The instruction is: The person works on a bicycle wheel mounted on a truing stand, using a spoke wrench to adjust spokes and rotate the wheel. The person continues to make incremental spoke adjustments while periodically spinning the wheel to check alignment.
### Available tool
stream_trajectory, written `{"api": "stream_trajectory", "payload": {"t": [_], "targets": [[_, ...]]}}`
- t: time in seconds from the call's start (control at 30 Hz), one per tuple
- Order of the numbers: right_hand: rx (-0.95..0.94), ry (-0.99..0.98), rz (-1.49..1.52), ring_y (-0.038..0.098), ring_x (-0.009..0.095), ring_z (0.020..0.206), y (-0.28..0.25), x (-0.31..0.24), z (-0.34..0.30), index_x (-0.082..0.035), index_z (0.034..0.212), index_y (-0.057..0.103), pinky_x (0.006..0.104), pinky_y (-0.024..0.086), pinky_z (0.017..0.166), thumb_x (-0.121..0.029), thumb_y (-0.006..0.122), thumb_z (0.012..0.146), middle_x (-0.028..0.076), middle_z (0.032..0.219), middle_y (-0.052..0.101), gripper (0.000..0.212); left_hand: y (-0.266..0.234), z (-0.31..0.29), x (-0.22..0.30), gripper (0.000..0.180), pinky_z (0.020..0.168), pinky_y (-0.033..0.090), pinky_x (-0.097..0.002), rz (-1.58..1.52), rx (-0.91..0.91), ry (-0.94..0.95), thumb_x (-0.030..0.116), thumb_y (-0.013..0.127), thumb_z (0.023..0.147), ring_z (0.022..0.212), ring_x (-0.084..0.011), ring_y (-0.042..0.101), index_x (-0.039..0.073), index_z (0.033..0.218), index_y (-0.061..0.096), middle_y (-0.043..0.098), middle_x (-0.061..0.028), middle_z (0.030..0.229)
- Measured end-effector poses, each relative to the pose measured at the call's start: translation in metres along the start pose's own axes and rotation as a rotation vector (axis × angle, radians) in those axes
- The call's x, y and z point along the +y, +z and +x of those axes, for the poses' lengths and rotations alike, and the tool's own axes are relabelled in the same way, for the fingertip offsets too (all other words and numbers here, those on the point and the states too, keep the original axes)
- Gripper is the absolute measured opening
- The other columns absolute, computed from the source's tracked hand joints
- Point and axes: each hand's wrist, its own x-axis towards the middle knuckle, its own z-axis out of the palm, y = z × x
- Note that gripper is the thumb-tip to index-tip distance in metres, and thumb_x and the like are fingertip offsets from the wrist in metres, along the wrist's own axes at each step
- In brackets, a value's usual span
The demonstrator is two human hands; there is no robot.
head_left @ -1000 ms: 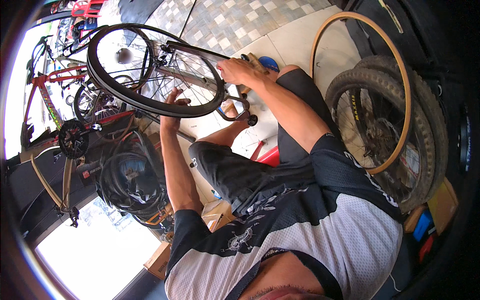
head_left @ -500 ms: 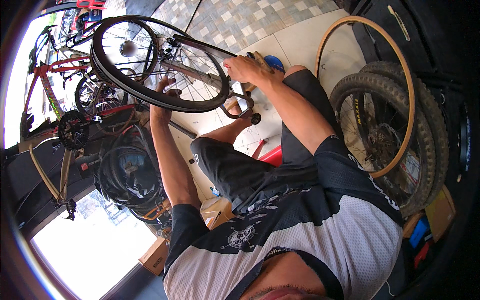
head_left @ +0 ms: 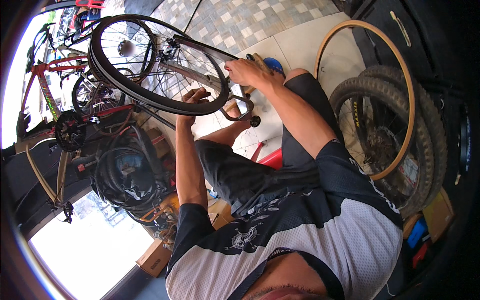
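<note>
A bicycle wheel (head_left: 167, 108) with a dark rim and thin spokes is mounted tilted in a metal truing stand (head_left: 192, 75). My left hand (head_left: 194, 96) reaches past the rim among the spokes. Its fingers are curled together, and whatever they pinch is too small to make out. The near stretch of rim crosses in front of that wrist. My right hand (head_left: 245, 72) is closed at the near end of the stand's arm, just outside the rim; its fingertips are partly hidden. A round black knob (head_left: 255, 121) sticks out at the stand's lower end, below my right hand.
To the right, a tan hoop (head_left: 406, 85) leans by knobby-tyred wheels (head_left: 345, 92). A red bicycle frame (head_left: 47, 90) and coiled black tyres (head_left: 120, 172) are at the left. Between my legs is something red (head_left: 272, 159). A cardboard box (head_left: 154, 257) lies lower left.
My left hand has moved rightward along the rim toward my right hand, and its spread fingers have curled together. My right hand stays at the stand.
</note>
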Motion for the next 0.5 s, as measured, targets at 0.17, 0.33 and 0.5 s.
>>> {"api": "stream_trajectory", "payload": {"t": [0.17, 0.33, 0.5], "targets": [[0.005, 0.013, -0.001, 0.067, 0.044, 0.099, 0.002, 0.001, 0.0, -0.003, 0.104, 0.068, 0.0505, 0.053, 0.086, -0.015, 0.054, 0.087, 0.027, 0.1, 0.07, 0.025, 0.0, 0.02, -0.029, 0.035, 0.066, 0.056, -0.0303, -0.024, -0.035, 0.008, 0.028, 0.075, 0.092, 0.074, -0.0183, 0.071, -0.001, 0.111, 0.065, 0.074, -0.0133, 0.104], [-0.004, 0.009, -0.015, 0.068, 0.043, 0.1, 0.004, -0.003, 0.001, -0.003, 0.105, 0.069, 0.0499, 0.053, 0.086, -0.016, 0.056, 0.086, 0.026, 0.103, 0.07, 0.027, -0.002, 0.025, -0.039, 0.034, 0.068, 0.056, -0.0308, -0.044, -0.01, -0.01, 0.026, 0.074, 0.093, 0.077, -0.0191, 0.072, -0.001, 0.111, 0.066, 0.074, -0.0126, 0.104], [0.004, -0.011, -0.005, 0.066, 0.044, 0.094, 0.005, 0.0, -0.001, 0.0, 0.1, 0.065, 0.0524, 0.05, 0.083, -0.013, 0.051, 0.089, 0.026, 0.095, 0.07, 0.022, 0.006, 0.025, -0.036, 0.034, 0.063, 0.055, -0.0289, -0.068, 0.03, -0.012, 0.023, 0.077, 0.089, 0.071, -0.0166, 0.069, -0.001, 0.109, 0.065, 0.073, -0.0095, 0.098]]}}
